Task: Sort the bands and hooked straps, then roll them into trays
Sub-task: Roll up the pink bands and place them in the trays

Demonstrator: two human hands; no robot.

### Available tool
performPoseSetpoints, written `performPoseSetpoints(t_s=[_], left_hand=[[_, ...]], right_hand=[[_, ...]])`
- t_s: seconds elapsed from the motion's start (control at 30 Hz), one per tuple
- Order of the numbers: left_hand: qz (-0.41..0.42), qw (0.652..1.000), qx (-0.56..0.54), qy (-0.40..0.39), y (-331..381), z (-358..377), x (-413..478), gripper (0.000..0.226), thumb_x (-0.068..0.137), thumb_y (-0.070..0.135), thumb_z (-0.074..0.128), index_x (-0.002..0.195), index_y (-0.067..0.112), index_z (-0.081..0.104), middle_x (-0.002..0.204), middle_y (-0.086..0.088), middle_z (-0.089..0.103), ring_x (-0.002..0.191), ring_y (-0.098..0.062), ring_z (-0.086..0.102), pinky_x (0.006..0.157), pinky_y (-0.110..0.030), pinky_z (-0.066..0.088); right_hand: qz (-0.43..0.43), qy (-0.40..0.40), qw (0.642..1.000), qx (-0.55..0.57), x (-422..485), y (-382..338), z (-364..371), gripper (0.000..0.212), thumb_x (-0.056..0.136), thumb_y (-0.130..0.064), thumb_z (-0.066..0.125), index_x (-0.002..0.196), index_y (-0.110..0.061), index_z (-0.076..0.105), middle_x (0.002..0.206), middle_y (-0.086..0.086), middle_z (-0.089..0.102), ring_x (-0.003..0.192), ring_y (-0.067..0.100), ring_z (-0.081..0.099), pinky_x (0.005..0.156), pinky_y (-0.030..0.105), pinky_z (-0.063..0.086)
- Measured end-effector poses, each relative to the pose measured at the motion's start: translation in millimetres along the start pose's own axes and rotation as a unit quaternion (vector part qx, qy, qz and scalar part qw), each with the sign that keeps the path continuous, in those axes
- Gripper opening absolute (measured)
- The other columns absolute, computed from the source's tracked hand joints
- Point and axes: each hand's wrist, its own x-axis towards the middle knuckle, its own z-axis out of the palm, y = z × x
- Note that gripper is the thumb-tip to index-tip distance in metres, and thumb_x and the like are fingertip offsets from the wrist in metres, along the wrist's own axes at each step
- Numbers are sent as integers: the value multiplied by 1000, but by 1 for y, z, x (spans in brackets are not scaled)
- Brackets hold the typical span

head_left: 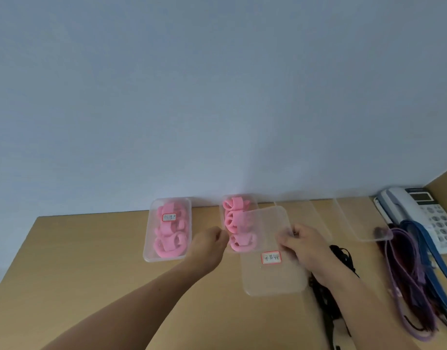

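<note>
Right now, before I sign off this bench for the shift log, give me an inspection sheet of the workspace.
Surface: wooden table, light brown.
Job's things: lidded tray of pink bands, labelled; open tray of pink rolls; black straps, purple straps and blue straps loose at right.
Clutter: telephone; two more clear trays or lids at the back.
Grippers: left hand curled at the open tray's edge, grip unclear; right hand pinches the labelled lid, partly over that tray.
Cables: nothing seen.
Surroundings: pale wall behind the table.
</note>
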Motion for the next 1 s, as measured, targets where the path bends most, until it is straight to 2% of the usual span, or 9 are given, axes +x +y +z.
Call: performPoseSetpoints(t_s=[0.13, 0.2, 0.3, 0.43, 0.57, 0.63, 0.77, 0.83, 1.0], left_hand=[[-19, 999, -24, 44, 11, -9, 22, 32, 98, 28, 41, 91, 3, 60, 94, -13, 70, 67, -25, 66, 58, -29, 43], [-25, 998, -17, 61, 13, -13, 32, 25, 96, 25, 45, 90, 4, 59, 93, -13, 69, 71, -27, 68, 61, -33, 49], [-40, 997, 2, 73, 14, -16, 45, 24, 95, 25, 50, 92, 4, 62, 90, -15, 70, 81, -33, 68, 75, -43, 54], [-64, 995, 25, 76, 11, -12, 58, 20, 95, 22, 51, 93, 5, 62, 90, -12, 70, 86, -32, 67, 76, -42, 53], [-75, 994, 34, 76, 14, -6, 70, 22, 93, 21, 51, 89, 3, 62, 87, -13, 70, 77, -31, 64, 72, -42, 54], [-76, 994, 33, 73, 15, -3, 75, 22, 92, 20, 50, 85, 3, 61, 85, -14, 69, 71, -27, 59, 71, -43, 54], [-86, 993, 31, 76, 13, 2, 80, 16, 91, 20, 51, 81, 10, 60, 80, -7, 68, 79, -30, 66, 70, -40, 54], [-96, 992, 11, 77, 12, 2, 81, 14, 90, 20, 53, 79, 13, 59, 80, -5, 68, 79, -29, 68, 71, -40, 54], [-114, 989, -50, 77, 11, 2, 85, 7, 86, 17, 56, 81, 15, 60, 82, -3, 68, 81, -29, 68, 80, -44, 56]], right_hand=[[-31, -13, 999, -19, 46, -21, 26, 20, 86, -9, 67, 69, -10, 57, 54, -5, 58, 39, 6, 46, 42, 18, 38], [-39, -14, 999, -25, 66, -23, 36, 18, 84, -13, 70, 70, -12, 59, 54, -6, 57, 42, 5, 48, 45, 19, 39], [-47, -10, 997, -59, 92, -23, 48, 17, 83, -14, 70, 70, -13, 59, 57, -6, 60, 47, 4, 52, 48, 18, 40], [-54, -6, 992, -113, 113, -18, 59, 22, 83, -22, 69, 67, -20, 55, 46, -18, 60, 41, -8, 49, 40, 10, 33], [-69, 32, 982, -176, 125, -13, 57, 24, 86, -33, 68, 69, -23, 52, 64, -12, 58, 54, -4, 49, 44, 12, 36], [-61, 35, 979, -194, 128, -9, 54, 25, 87, -39, 65, 74, -20, 54, 71, -8, 60, 59, 1, 51, 44, 16, 30], [-37, 30, 982, -181, 131, 0, 50, 37, 87, -46, 61, 78, -10, 62, 74, 2, 66, 66, 18, 59, 55, 31, 40], [-29, 35, 983, -178, 133, 2, 48, 37, 87, -46, 62, 80, -10, 62, 73, -2, 66, 69, 20, 60, 59, 32, 42], [-6, 66, 977, -204, 135, 3, 46, 41, 81, -60, 63, 93, -22, 61, 89, -10, 66, 85, 18, 64, 67, 32, 46]])
